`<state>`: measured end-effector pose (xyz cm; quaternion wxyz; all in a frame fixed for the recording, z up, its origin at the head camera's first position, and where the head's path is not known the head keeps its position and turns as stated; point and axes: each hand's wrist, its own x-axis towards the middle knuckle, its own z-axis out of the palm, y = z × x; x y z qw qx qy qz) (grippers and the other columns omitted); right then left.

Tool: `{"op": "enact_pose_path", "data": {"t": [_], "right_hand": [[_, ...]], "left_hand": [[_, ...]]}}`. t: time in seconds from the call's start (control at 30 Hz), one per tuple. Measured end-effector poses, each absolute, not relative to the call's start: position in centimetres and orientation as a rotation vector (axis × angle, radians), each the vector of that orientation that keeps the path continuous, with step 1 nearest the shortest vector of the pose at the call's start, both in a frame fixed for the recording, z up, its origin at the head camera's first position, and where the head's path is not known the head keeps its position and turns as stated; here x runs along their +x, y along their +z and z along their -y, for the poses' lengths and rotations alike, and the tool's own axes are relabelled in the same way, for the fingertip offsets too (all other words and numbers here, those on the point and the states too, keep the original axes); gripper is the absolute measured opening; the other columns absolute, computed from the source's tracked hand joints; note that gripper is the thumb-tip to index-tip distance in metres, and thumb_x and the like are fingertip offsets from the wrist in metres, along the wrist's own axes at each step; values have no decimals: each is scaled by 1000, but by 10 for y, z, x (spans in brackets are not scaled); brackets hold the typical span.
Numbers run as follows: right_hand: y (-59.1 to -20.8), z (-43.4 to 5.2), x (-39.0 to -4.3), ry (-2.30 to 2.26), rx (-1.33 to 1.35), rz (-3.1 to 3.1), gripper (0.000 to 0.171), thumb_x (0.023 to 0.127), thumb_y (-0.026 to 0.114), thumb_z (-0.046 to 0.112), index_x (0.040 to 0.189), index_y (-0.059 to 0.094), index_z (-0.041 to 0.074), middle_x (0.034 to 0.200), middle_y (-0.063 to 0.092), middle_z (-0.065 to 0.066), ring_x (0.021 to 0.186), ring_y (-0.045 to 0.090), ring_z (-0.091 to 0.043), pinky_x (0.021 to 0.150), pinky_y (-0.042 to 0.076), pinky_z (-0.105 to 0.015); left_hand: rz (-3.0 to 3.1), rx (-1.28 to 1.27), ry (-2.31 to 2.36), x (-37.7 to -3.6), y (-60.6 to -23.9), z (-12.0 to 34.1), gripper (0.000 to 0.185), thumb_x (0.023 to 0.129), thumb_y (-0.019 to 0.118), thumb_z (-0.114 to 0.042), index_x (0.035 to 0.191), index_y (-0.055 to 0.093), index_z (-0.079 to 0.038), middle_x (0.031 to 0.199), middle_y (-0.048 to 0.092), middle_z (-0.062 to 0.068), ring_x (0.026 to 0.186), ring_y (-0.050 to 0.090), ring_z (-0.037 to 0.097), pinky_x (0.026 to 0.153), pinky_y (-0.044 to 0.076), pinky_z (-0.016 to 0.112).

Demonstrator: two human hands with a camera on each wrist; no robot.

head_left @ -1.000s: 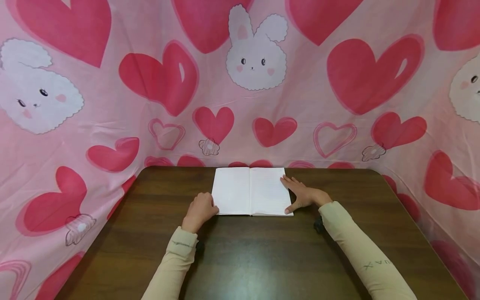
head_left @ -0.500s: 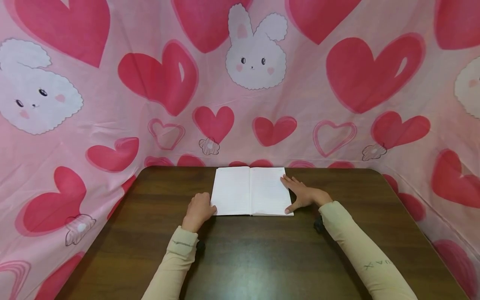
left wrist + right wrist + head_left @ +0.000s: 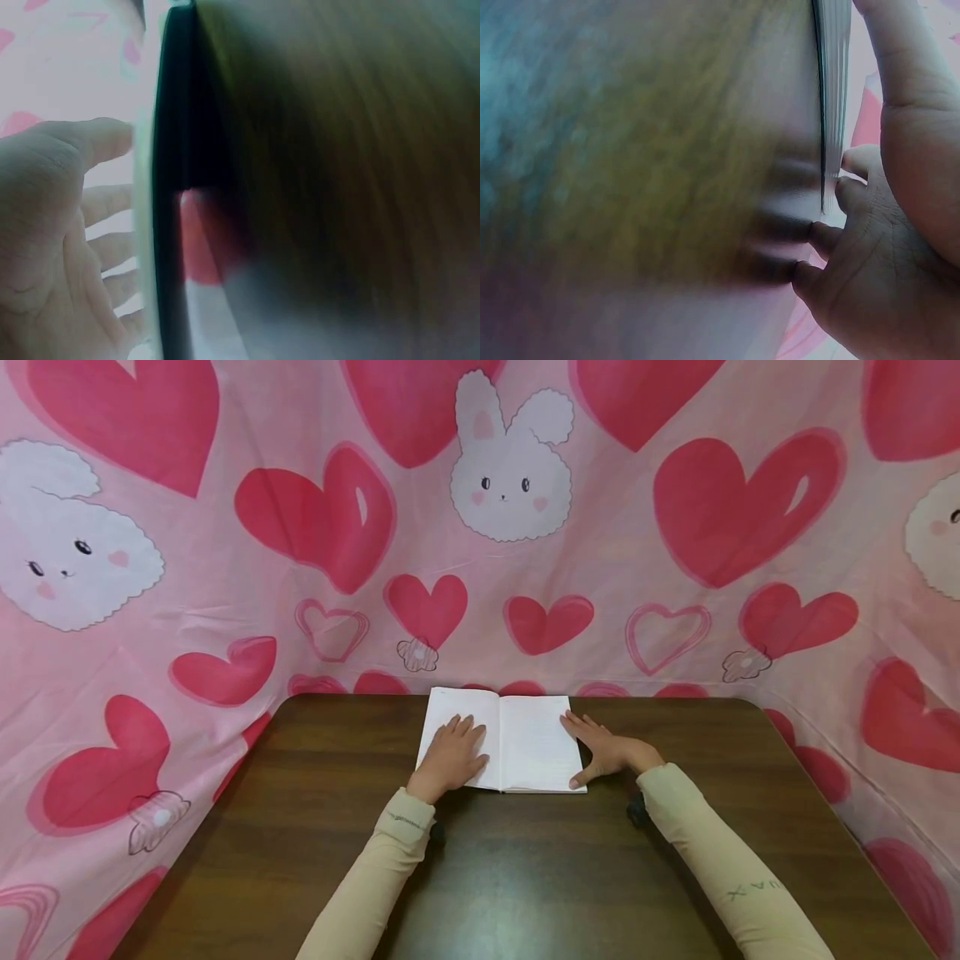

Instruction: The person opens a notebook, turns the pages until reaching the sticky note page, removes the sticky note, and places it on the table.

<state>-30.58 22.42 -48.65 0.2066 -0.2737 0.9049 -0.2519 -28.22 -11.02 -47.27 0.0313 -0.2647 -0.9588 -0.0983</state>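
Note:
An open notebook [image 3: 537, 745] with white, faintly lined pages lies on the brown table near its far edge. My left hand [image 3: 453, 756] rests on the left page with its fingers spread, hiding part of that page. That page's far corner stands slightly raised. At the notebook's right edge, my right hand [image 3: 609, 750] has its fingertips on the upper side and its thumb at the near corner. In the right wrist view, the stacked page edges [image 3: 835, 90] pass beside the fingers. Blurred in the left wrist view, a dark strip [image 3: 172, 150] covers the ends of the fingers.
The brown wooden table [image 3: 502, 877] has rounded far corners. A pink cloth [image 3: 495, 560] printed with hearts and rabbits hangs behind it and along both sides.
My left hand has moved from the notebook's left edge rightward onto the left page, its fingers now spread. The left page's far corner has risen slightly. The right hand has stayed in place.

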Motion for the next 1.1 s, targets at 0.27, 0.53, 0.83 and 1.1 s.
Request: {"op": "enact_pose_path", "data": {"t": [0.27,0.53,0.83,1.1], "right_hand": [[-485,-224,-305,-708,-750,-2523,126,79,86,46,162,3,-2,169,-5,-25,153,-8,-51,116,1,-73],[-486,-224,-306,-711,-747,-2522,127,78,86,46,162,4,-2,169,-5,-25,153,-8,-51,117,0,-72],[-488,-224,-307,-700,-738,-2530,127,78,87,45,162,3,-1,169,-6,-24,153,-8,-51,117,1,-72],[-486,-223,-306,-700,-740,-2532,127,77,87,44,162,4,-2,169,-5,-25,153,-7,-51,118,1,-71]], "left_hand": [[3020,-806,-212,-302,-485,90,57,105,52,-38,157,41,-16,164,34,13,153,27,37,120,24,59],[3135,-738,-189,-313,-491,90,58,108,41,-43,161,33,-22,169,21,10,156,13,37,123,12,60],[3247,-735,-301,-314,-491,95,62,109,37,-46,164,24,-22,171,11,11,157,6,39,123,6,61],[3359,-730,-453,-316,-490,104,65,108,35,-50,165,15,-25,172,2,11,157,0,40,123,4,63]]}}
